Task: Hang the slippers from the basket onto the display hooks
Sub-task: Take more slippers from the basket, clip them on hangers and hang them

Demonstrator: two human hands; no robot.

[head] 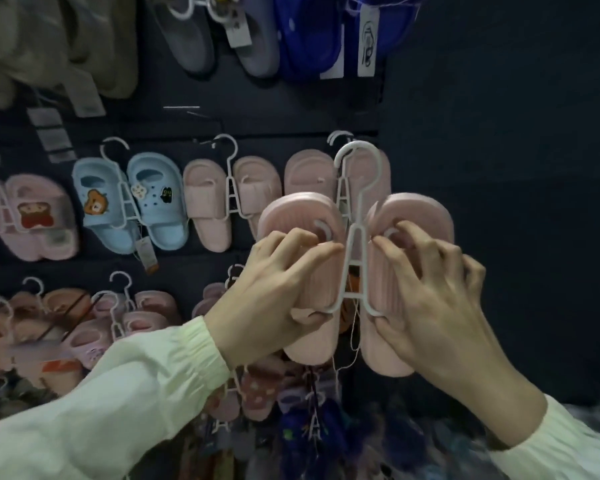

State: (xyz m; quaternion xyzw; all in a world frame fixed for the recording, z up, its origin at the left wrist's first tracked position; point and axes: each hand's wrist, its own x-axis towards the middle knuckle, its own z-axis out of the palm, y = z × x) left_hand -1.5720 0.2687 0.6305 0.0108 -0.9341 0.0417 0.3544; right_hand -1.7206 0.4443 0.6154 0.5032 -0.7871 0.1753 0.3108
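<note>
Pink pair point(302, 213) raised to the wall
A slipper is gripped by each of the left hand point(278, 271) and right hand point(426, 296); if the hanger point(360, 213) is tilted, the hidden display hook may be missed.

Dim, bluish light with no clear source; the dark display wall point(499, 133) swallows detail at right. Soft overall, motion blur smears the lower left, and wide-angle bending curves the edges.
</note>
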